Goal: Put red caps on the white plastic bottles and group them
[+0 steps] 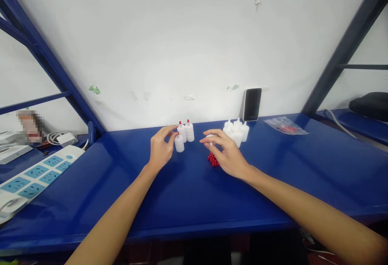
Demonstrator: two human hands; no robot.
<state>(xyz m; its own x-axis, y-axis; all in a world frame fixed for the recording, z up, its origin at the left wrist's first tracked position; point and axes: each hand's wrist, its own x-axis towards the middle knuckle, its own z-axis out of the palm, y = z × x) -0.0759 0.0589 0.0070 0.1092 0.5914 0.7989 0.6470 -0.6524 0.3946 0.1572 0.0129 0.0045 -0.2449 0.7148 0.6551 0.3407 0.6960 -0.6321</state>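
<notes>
We count three capped bottles point(189, 133) at left; bare-tipped bottles point(244, 132) at right and loose red caps point(213, 160) between remain. Our left hand point(162, 145), nearly closed, meets the nearest capped one, grip unclear; our right hand point(226, 151) pinches a half-hidden white piece point(209, 136)

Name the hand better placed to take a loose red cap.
Probably the right hand: it is close beside the red caps, though apparently pinching a white piece. The left hand is farther off, at a red-tipped bottle.
</notes>
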